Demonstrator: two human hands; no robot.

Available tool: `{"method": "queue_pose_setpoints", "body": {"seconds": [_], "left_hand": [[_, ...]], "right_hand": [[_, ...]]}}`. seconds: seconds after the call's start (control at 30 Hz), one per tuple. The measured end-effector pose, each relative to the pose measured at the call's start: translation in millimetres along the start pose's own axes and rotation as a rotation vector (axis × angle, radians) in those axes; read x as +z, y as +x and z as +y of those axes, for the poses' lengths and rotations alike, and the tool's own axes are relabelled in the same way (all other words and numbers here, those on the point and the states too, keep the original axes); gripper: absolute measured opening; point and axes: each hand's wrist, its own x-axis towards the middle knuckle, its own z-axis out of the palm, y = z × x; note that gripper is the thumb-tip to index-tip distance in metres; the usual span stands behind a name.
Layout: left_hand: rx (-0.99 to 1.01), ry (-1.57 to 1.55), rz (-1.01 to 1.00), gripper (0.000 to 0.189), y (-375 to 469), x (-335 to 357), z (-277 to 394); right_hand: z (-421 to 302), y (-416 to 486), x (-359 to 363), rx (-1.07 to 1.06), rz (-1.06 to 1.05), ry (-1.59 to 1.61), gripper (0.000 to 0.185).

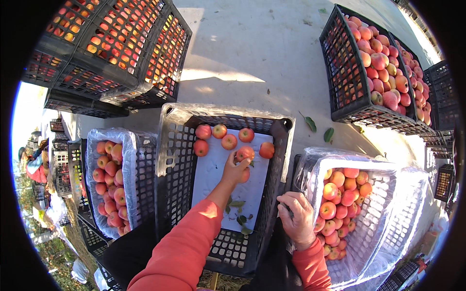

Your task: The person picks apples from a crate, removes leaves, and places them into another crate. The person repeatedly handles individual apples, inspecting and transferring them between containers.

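A black plastic crate point(171, 145) with white paper point(207, 178) on its floor stands before me. My left hand point(235, 165) reaches into it with thumb and fingers around a red apple point(245, 153). Another apple point(244, 175) lies partly hidden beside that hand. Several apples point(229, 142) sit near the crate's far end, and green leaves point(237, 203) lie on the paper nearer me. My right hand point(296, 216), fingers curled, is by the crate's right side, near a plastic-lined crate of apples point(316, 182); whether it holds anything cannot be told.
Another lined crate of apples point(131, 174) stands to the left. Stacked crates full of apples point(145, 65) rise at the upper left, with more apple crates point(336, 72) at the upper right. Loose leaves point(310, 123) lie on the concrete floor. A person in red point(36, 171) is at the far left.
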Motion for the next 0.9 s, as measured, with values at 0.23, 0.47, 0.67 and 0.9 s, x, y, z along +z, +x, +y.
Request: {"method": "queue_pose_setpoints", "body": {"seconds": [0.23, 0.47, 0.67, 0.9], "left_hand": [[-0.158, -0.851, -0.622, 0.068, -92, -39, 68], [-0.285, -1.182, -0.750, 0.067, -114, -41, 91], [-0.270, -1.140, -0.704, 0.063, -131, -33, 105], [-0.019, -0.445, -0.410, 0.065, -169, 20, 124]], "right_hand": [[3, -3, -2, -0.014, 0.033, -0.007, 0.025], [0, -5, 0, -0.027, 0.055, 0.020, 0.024], [1, -6, 0, -0.059, 0.064, 0.061, 0.030], [-17, -24, -9, 0.269, -0.022, 0.814, 0.075]]}}
